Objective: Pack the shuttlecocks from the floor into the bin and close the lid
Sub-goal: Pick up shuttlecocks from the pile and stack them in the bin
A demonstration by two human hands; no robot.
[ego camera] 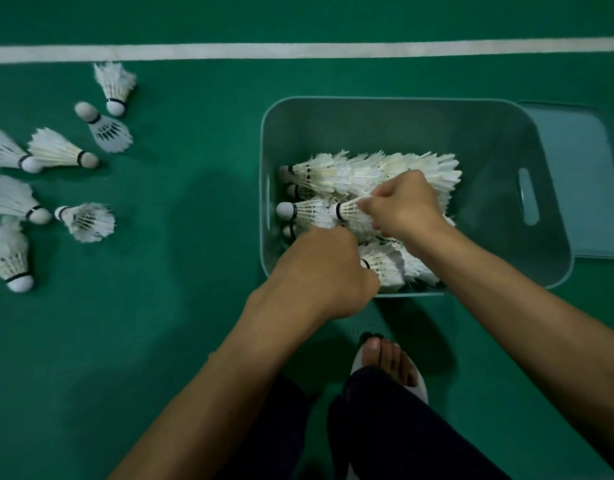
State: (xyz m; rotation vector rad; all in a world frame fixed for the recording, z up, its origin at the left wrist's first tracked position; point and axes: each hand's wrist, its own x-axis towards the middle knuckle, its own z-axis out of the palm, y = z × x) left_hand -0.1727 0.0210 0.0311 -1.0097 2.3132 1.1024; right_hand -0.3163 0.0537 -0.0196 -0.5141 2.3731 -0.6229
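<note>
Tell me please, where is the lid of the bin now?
In the head view the lid lies flat on the green floor at the right edge, just beyond the right side of the open bin and partly hidden behind it.

Green floor [160,341] w/ white line [298,50] — loose shuttlecocks [61,152], bin [368,126], lid [582,174] beside.

— any wording to read here?
— none. the shuttlecocks [87,221] on the floor carry only plain black bands at the cork, with no letters.
— the bin [368,109]?
— no label or brand that can be made out; the white line [298,50] is bare paint.
</note>
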